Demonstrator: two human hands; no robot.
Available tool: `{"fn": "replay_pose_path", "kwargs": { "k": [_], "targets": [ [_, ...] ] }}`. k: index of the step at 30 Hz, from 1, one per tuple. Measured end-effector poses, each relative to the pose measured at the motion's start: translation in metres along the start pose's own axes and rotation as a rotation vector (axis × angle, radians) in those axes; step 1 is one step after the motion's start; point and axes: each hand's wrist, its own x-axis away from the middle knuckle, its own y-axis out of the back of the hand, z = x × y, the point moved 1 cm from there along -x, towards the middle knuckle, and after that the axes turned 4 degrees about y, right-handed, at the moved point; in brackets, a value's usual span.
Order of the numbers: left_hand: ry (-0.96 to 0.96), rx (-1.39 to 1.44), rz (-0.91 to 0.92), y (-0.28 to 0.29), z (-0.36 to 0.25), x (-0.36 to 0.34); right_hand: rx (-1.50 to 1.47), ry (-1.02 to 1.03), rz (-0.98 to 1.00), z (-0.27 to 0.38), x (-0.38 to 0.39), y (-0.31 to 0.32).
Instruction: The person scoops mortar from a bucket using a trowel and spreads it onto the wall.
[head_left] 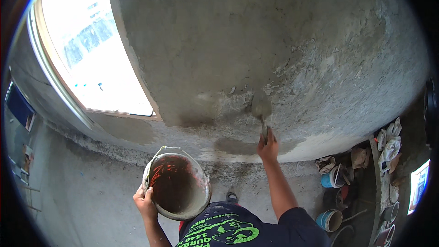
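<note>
My left hand [146,203] grips the rim of a round bucket [204,178] held tilted in front of my body. Grey mortar coats its inside, with reddish streaks on the upper wall, and its handle rests up over the far rim. With my right arm stretched forward, my right hand [268,147] is closed round the handle of a trowel [262,106]. The trowel's blade lies against or very near the plastered wall [219,32]; I cannot tell whether it touches. Darker, damp-looking plaster covers the wall's upper part, while paler, rougher patches show around the blade.
A bright window opening [91,50] cuts the wall at the left. On the right stand a blue-and-white bucket [330,221] and another blue bucket [327,180], near crumpled bags [391,148] along a ledge. The concrete floor [91,192] runs to the wall's foot.
</note>
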Motion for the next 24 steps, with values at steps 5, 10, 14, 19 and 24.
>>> {"fn": "replay_pose_path", "kwargs": {
  "k": [5, 10, 14, 19, 24],
  "targets": [
    [0.012, 0.017, -0.035, 0.013, -0.005, 0.003, -0.152, -0.080, 0.102, 0.020, 0.082, 0.018],
    [-0.001, -0.202, -0.100, 0.024, -0.008, 0.010, -0.415, -0.347, 0.401, 0.055, 0.044, 0.037],
    [-0.101, -0.335, -0.053, 0.011, -0.012, -0.004, -0.486, -0.091, 0.685, 0.103, -0.029, 0.079],
    [-0.242, -0.203, -0.005, -0.012, -0.024, -0.015, -0.572, 0.257, 1.214, 0.164, -0.054, 0.089],
    [-0.288, -0.275, 0.042, -0.020, -0.033, -0.007, -0.370, 0.434, 1.324, 0.205, -0.034, 0.060]
  ]
}}
